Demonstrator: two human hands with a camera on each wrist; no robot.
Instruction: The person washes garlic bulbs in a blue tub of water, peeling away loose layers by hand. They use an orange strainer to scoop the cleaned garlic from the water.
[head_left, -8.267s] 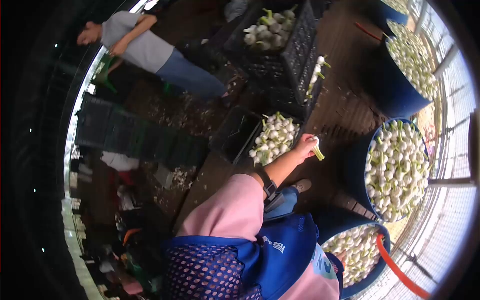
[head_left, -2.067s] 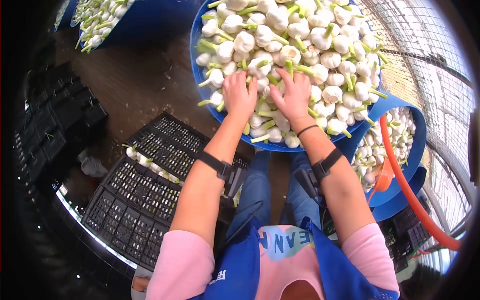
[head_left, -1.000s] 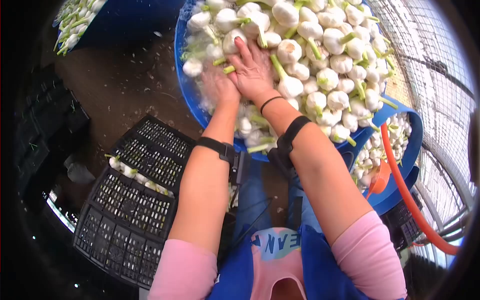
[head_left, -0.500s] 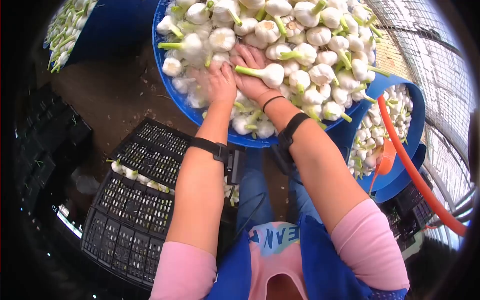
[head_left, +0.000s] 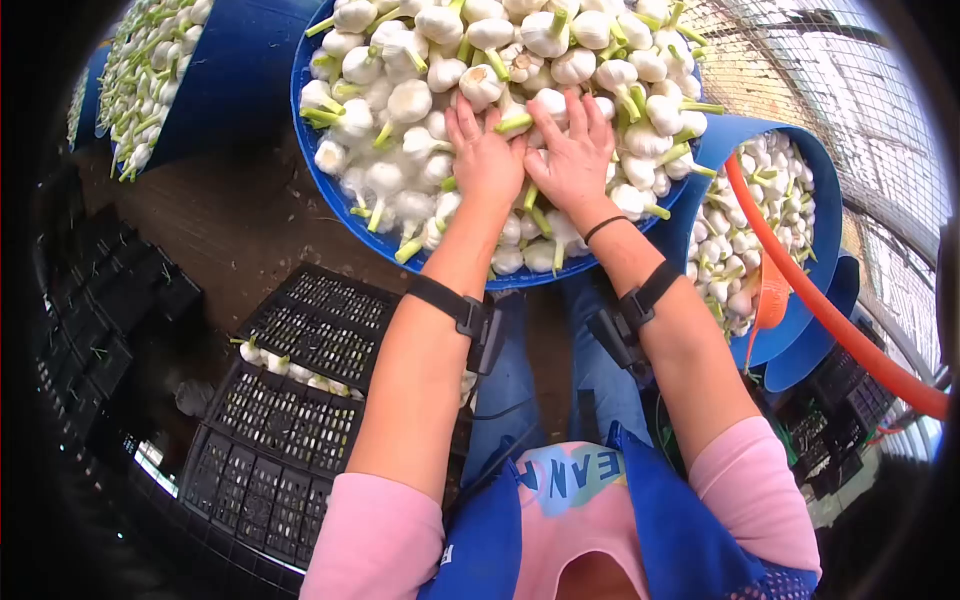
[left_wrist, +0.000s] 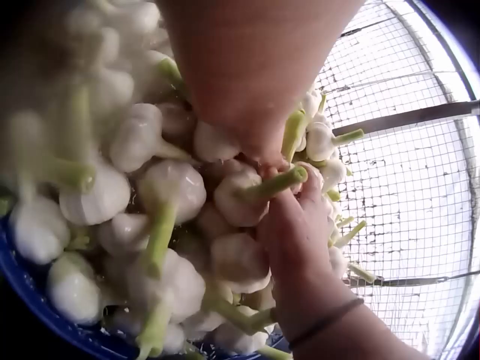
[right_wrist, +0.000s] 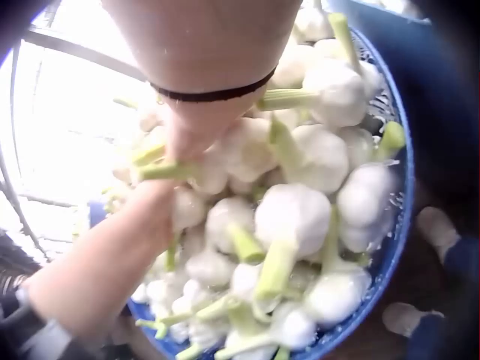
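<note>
I have the left hand on garlic bulbs heaped in the blue tub, fingers nearly straight, gripping none; just beside it, the right hand lies on them, fingers spread, holding nothing. I judge this a stirring rinse; the next move calls for gently turning the bulbs over.

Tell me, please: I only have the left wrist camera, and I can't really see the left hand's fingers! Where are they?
Observer: In the head view, the bare left hand rests, fingers spread, on white, green-stemmed garlic bulbs.
Operator: Cool! What's nearby, on the right?
Observer: The head view shows a second blue plastic tub there.
Operator: Ooh, and what's in the right wrist view that I don't have?
Observer: Two pale shoes near its right edge.
</note>
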